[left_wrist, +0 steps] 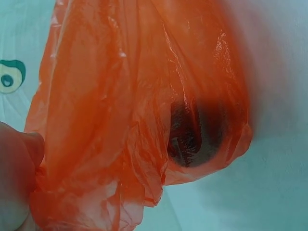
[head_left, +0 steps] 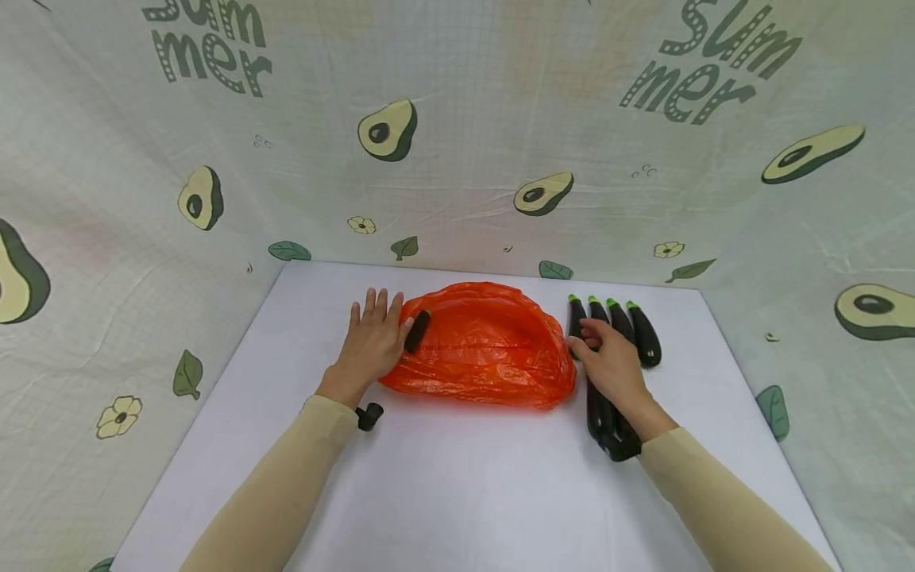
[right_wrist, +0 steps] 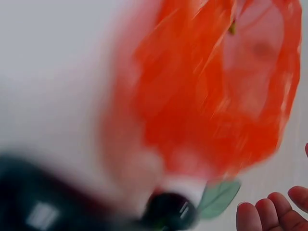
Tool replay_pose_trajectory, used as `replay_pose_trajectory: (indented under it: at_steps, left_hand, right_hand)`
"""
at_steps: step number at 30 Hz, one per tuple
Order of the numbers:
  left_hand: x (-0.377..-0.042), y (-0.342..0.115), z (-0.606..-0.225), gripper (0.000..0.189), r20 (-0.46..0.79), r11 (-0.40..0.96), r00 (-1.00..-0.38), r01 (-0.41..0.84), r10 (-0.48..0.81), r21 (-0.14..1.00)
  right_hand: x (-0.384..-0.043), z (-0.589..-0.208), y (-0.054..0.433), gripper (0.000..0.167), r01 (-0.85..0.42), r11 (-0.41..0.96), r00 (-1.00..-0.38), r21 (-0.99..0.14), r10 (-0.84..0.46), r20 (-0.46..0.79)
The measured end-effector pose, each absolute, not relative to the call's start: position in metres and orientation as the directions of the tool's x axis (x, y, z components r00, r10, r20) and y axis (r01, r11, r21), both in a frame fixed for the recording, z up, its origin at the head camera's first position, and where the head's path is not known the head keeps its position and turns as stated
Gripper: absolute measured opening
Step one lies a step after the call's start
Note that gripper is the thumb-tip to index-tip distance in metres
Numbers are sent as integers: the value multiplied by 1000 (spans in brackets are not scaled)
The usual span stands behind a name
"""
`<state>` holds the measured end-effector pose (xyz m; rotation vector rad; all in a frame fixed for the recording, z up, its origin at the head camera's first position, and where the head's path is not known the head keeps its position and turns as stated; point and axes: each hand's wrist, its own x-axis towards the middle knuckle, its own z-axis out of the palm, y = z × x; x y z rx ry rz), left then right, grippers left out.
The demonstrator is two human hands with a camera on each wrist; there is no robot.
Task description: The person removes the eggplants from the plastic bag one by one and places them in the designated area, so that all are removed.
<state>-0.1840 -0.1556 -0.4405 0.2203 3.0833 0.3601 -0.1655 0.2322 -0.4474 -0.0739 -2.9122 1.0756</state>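
An orange-red plastic bag (head_left: 493, 365) lies spread on the white table. One dark eggplant (head_left: 418, 332) shows at the bag's left side; in the left wrist view a dark rounded shape (left_wrist: 195, 134) shows through the film. My left hand (head_left: 368, 342) lies at the bag's left edge, fingers straight and spread, thumb beside the eggplant. Over a group of dark eggplants (head_left: 646, 338) with green stem ends is my right hand (head_left: 611, 361), its fingers loosely bent near the bag's right edge. The right wrist view shows those fingers (right_wrist: 274, 211) holding nothing; whether they touch an eggplant, I cannot tell.
More eggplants (head_left: 616, 445) lie nearer to me, partly covered by my right hand and wrist. A small black device (head_left: 368, 416) sits at my left wrist. Behind the white table (head_left: 472, 492) hangs a pale cloth (head_left: 457, 214) printed with avocados and leaves.
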Motion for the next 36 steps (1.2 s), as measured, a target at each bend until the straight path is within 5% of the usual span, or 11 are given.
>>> replay_pose_trajectory:
  at_steps: [19,36]
  left_hand:
    - [-187,-158,-438,68,-19,964,-991,125,133,236]
    - [-188,-159,-431,64,12,968,-998,69,68,243]
  right_hand:
    - [-201,-449,79,60,-40,578,-991,-815,-129,-43]
    - [-223,-491,-3,62,-50,504,-993,-862,-117,-11]
